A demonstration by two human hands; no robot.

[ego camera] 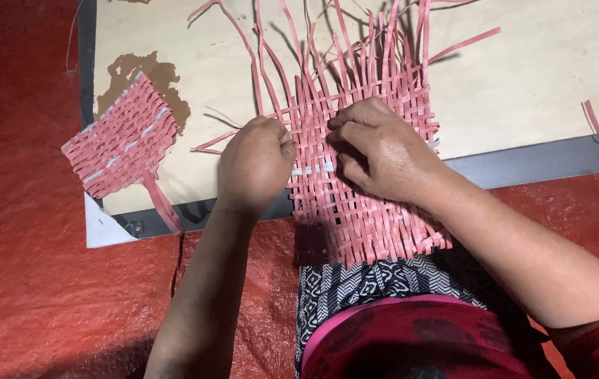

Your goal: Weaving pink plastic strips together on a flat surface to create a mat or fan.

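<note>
Woven pink mat (363,175) at centre, over board (524,70) edge. Left hand (256,165) pinching strip at 9 o'clock; right hand (377,151) pressing weave. Risk: loose strips (356,42) at 12 o'clock slipping, rows gapping.

Pale wooden board (538,63) on red tarp (25,267), bearing two pink woven mats (120,140) (356,210).
</note>
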